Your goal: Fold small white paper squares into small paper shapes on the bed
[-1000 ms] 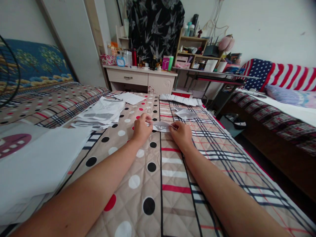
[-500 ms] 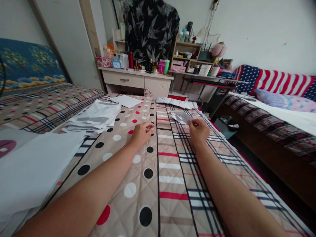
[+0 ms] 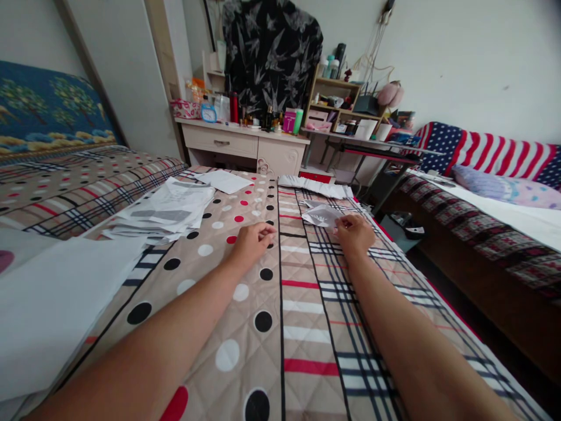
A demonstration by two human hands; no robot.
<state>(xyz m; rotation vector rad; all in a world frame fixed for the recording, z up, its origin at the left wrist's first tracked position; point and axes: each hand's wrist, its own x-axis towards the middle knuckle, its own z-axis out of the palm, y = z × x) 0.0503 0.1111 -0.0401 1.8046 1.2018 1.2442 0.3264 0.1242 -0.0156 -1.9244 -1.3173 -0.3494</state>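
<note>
My right hand (image 3: pixel 354 234) rests on the plaid half of the quilt (image 3: pixel 289 304), its fingers pinched on the near edge of a small folded paper piece (image 3: pixel 322 216). That piece lies on or beside another folded white paper on the quilt. My left hand (image 3: pixel 252 241) rests on the dotted half of the quilt, fingers loosely curled with nothing visible in them. A spread pile of printed sheets (image 3: pixel 164 209) lies to the left of my left hand.
A single white sheet (image 3: pixel 224 180) and a strip of white fabric or paper (image 3: pixel 316 187) lie at the quilt's far end. Large white sheets (image 3: pixel 56 298) cover the near left. A cluttered desk (image 3: pixel 245 140) and shelf (image 3: pixel 335 102) stand behind; another bed (image 3: pixel 491 216) is right.
My right hand carried the folded paper from the middle of the quilt to the far right, by the other folded paper. My left hand let go and stayed near the middle.
</note>
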